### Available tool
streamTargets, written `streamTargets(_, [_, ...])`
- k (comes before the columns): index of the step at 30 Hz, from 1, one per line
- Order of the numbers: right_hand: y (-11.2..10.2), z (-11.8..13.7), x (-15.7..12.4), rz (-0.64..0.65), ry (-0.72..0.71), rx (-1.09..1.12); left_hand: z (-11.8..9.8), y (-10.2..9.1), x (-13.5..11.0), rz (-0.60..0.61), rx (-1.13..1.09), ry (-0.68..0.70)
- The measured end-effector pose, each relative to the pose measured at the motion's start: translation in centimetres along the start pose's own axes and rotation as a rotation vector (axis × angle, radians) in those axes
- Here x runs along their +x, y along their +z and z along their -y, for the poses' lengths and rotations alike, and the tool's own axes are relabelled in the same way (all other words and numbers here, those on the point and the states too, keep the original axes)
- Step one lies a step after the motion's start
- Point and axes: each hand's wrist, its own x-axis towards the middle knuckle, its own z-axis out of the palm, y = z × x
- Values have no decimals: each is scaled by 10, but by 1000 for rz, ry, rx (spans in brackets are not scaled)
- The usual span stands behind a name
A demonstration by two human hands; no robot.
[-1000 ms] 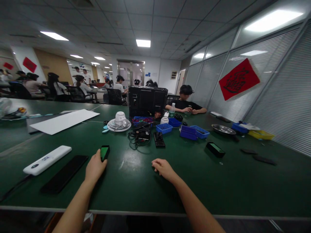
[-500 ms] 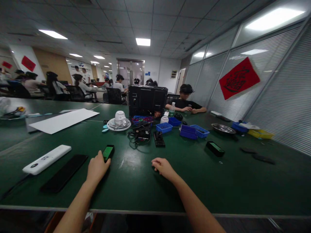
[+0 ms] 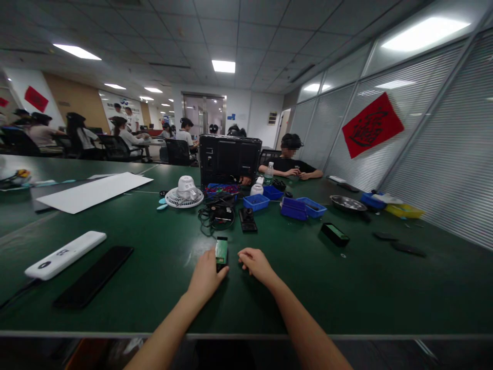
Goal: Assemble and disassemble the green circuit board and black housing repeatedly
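My left hand (image 3: pixel 205 272) grips a small black case with a green circuit board (image 3: pixel 221 250) in it, in the middle of the table near me. Thumb and fingers close on the case's two sides, and its green face points up. Just to the right, my right hand (image 3: pixel 257 263) rests near the tabletop with its fingers curled in, apart from the case. Whatever those fingers may hold is hidden. A similar black case with a green board (image 3: pixel 335 234) lies farther right, with a small pale ring (image 3: pixel 342 255) by it.
A black phone-like slab (image 3: pixel 94 276) and a white power strip-like bar (image 3: pixel 65 255) lie at left. Beyond my hands are a black device (image 3: pixel 247 220), tangled cables (image 3: pixel 210 220), a white fan (image 3: pixel 185 192), blue trays (image 3: pixel 256 202), a metal bowl (image 3: pixel 348 203) and a co-worker (image 3: pixel 290 162).
My left hand has carried the case with the green board rightward, close to my right hand, and it is now turned more upright in view. The right hand has barely moved.
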Motion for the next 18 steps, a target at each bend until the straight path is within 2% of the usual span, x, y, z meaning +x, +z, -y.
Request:
streamTargets(4, [-5,-2,3,-207,-16,-66,-15,10,10,117,-191,95])
streamTargets(7, [-9,-1,3,-347,-56,-117,-14,14,27,229,-397,138])
streamTargets(9, [-8,2,1,-375,-46,-200,-8,17,40,330,-561,49])
streamTargets(10, [-6,4,-2,-374,-26,-265,-4,19,47,362,-644,-51])
streamTargets(12, [-1,10,-7,-355,13,-429,3,24,57,286,-806,-235])
streamTargets(14, [6,16,-11,-332,29,-589,7,29,62,158,-885,-317])
streamTargets(16, [14,19,-14,-334,40,-702,9,33,63,93,-895,-318])
streamTargets(18, [19,20,-14,-345,66,-762,9,35,62,84,-855,-273])
